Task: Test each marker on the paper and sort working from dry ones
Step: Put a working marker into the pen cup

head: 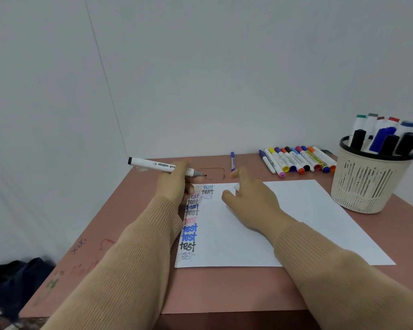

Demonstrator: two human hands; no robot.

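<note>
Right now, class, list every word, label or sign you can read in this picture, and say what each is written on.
"test": handwritten again and again in several colours down the left side of the paper.
"xix", roughly: scribbled on the table near its left edge; uncertain.
Print on the marker in the left hand: too blurred to read.
Labels on the row of markers: too small to read.
</note>
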